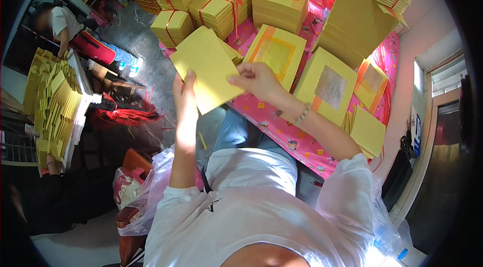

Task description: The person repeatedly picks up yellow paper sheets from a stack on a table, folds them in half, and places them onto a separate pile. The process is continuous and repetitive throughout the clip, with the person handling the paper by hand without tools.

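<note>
A small sheaf of yellow paper sheets (207, 68) is held up in front of me, tilted, over the near left edge of the pink table. My left hand (184, 93) grips its left side, thumb laid across the top sheet. At the right edge, my right hand (259, 80) has its fingers closed on the paper. Just beyond that hand lies a yellow stack with an orange-framed golden square (278, 55). To its right is a stack with a silvery square (330, 86), and loose yellow sheets (369, 128) lean near the table's right edge.
Yellow bundles tied with red strips (217, 6) fill the table's far side, beside a tall yellow pile (352, 28). At left, a person (68, 25) stands by another paper-covered table, where a second person's hand (51, 163) shows. Red strips (128, 113) hang near a chair (137, 162).
</note>
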The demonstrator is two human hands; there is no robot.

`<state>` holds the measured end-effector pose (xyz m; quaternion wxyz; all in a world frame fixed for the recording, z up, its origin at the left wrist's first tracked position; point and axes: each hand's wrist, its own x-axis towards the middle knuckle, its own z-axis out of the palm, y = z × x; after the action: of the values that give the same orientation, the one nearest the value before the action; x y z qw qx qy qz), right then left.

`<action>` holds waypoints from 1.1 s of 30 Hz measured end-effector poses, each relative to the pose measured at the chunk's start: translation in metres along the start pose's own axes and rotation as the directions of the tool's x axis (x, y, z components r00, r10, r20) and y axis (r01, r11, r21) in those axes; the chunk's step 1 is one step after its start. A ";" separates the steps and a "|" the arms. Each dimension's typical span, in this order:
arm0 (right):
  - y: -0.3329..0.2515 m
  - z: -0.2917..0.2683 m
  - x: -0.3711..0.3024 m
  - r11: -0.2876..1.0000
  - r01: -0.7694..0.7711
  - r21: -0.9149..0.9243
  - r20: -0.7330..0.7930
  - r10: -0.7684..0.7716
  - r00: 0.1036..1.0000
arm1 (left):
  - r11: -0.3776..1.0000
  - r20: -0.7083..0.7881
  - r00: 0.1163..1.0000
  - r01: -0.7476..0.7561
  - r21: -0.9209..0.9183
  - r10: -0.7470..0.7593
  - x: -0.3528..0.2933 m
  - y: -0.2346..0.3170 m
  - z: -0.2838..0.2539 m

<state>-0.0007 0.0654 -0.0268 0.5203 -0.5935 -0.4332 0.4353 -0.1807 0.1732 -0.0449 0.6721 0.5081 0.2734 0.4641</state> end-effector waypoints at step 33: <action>0.033 -0.028 0.092 0.751 0.120 -0.649 -0.051 -0.201 0.978 | 0.128 0.494 0.828 -0.538 0.833 0.264 0.095 -0.089 0.015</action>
<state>0.0510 0.1447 -0.0634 0.3456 -0.7206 -0.5739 0.1788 -0.0978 0.2475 -0.1137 0.0983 0.9087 0.2691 0.3038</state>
